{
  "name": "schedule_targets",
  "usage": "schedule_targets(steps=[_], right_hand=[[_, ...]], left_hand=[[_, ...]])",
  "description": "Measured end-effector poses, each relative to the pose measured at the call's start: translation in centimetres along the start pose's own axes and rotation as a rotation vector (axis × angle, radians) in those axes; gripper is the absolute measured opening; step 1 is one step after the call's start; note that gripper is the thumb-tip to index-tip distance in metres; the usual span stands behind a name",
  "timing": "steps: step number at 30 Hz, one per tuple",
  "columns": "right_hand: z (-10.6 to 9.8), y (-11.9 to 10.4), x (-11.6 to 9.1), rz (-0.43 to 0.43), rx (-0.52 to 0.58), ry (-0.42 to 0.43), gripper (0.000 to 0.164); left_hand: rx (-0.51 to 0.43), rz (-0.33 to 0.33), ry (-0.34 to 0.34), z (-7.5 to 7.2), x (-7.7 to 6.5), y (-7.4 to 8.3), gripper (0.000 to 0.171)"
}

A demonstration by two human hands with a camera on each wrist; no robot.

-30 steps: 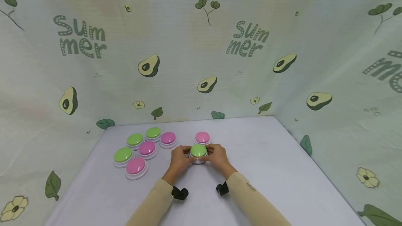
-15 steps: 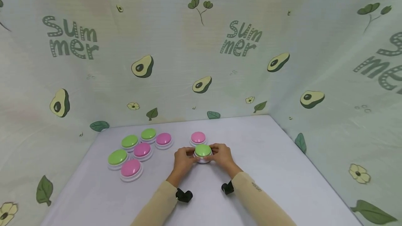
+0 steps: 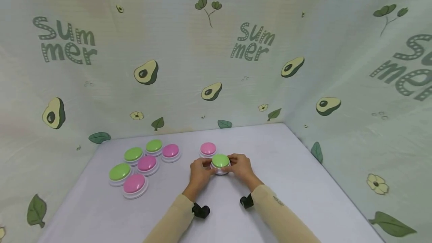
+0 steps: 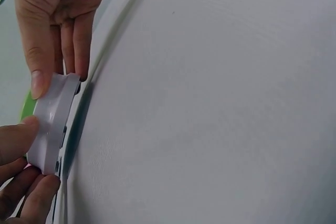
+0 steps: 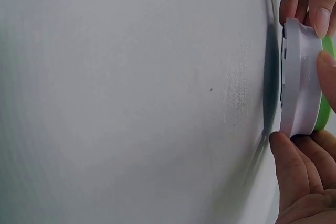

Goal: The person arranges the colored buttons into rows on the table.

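Both hands hold a push button with a green dome and a white round base. My left hand grips its left side, thumb at the front and fingers behind. On the opposite side my right hand grips it the same way. The left wrist view shows the white base between the two hands, dome away from the table. From the right wrist, small dark feet show under the base, with a shadow on the table beside it. A pink button stands just behind, to the left.
On the left of the white table stands a group of buttons, among them a green one, a pink one and a magenta one. A printed curtain rises along the table's back and sides.
The head view has turned to the right, so the table and standing buttons shift left in it. Both hands have moved the green button rightward, away from the pink one behind it.
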State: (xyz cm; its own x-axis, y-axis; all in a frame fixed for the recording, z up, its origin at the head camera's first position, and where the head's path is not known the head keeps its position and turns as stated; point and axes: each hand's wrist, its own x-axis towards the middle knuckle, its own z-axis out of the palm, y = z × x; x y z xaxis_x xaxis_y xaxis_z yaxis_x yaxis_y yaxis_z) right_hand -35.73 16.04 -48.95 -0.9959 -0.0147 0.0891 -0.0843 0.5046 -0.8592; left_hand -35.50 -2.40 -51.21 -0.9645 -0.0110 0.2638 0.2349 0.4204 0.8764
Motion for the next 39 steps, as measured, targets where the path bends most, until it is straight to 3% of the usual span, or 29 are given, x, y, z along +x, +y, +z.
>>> schedule_targets(steps=[15, 21, 30, 39], right_hand=[[-1.1, 0.7, 1.0, 0.029, -0.007, 0.066, 0.059], [-1.2, 1.1, 1.5, 0.049, 0.009, 0.077, 0.062], [-1.3, 1.7, 2.3, 0.053, 0.019, 0.097, 0.065], [-1.6, 2.1, 3.4, 0.07, -0.009, 0.106, 0.067]], left_hand=[[-0.085, -0.016, -0.031, 2.0, 0.8, 0.8, 0.045], [-0.089, -0.055, -0.054, 2.6, 1.1, 1.1, 0.046], [-0.072, -0.011, -0.124, 3.8, 1.9, 1.1, 0.051], [-0.091, -0.045, -0.179, 4.3, 2.1, 1.7, 0.062]])
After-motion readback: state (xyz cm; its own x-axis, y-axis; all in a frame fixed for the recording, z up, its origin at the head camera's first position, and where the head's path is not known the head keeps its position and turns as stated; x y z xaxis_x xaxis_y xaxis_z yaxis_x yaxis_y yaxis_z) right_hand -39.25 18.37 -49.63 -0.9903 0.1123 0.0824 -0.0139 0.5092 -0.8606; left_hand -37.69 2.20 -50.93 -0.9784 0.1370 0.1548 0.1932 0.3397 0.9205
